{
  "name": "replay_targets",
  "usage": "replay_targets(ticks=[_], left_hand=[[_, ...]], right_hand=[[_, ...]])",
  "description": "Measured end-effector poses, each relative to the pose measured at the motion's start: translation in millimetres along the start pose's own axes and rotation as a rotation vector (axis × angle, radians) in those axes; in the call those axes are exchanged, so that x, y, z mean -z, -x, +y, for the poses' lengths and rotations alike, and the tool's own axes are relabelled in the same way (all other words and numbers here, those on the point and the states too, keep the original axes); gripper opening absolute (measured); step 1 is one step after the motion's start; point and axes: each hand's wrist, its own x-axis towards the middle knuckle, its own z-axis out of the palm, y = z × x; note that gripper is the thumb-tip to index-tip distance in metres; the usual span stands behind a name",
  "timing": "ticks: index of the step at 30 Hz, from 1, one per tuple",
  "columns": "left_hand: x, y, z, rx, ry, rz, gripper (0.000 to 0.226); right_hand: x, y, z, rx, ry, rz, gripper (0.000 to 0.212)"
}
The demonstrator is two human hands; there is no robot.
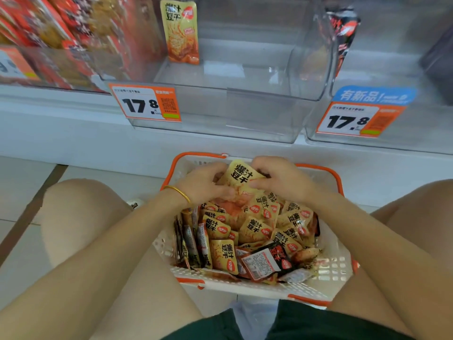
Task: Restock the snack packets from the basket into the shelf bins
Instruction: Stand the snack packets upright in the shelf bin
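Note:
A white basket with orange trim (328, 271) sits on the floor between my knees, heaped with several yellow snack packets (255, 229) and a few black ones (267, 263). My left hand (203, 185) and my right hand (282, 177) both reach into the far end of the basket and together grip a bunch of yellow packets (241, 175), fingers curled round it. Above stands a clear shelf bin (257, 109), bare except for one yellow sample packet (181, 33) stuck on its left wall.
The left bin (61, 38) is packed with red and yellow packets. The right clear bin (392, 69) shows a black sample packet (343, 30). Orange price tags (147, 103) (358, 120) hang on the bin fronts. My knees flank the basket on the tiled floor.

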Motion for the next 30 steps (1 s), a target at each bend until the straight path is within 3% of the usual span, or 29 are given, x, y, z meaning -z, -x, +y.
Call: replay_targets(ticks=[5,8,11,20,26,30], left_hand=[[36,30,35,-0.066,0.267,0.063,0.018],[65,47,57,-0.123,0.291,0.118,0.02],[92,59,72,-0.171,0.285,0.237,0.013],[157,49,97,-0.157,0.299,0.473,0.019],[188,7,91,-0.062,0.303,0.533,0.012],[200,-22,85,0.026,0.289,0.493,0.014]], right_hand=[[38,8,-46,0.033,-0.324,0.095,0.018],[55,11,-68,0.028,-0.606,0.17,0.012],[68,9,-87,0.014,-0.816,0.13,0.026],[100,-43,-130,0.068,-0.812,-0.022,0.024],[124,-112,-129,-0.11,-0.849,-0.129,0.018],[128,-147,-119,-0.207,-0.842,-0.082,0.02]])
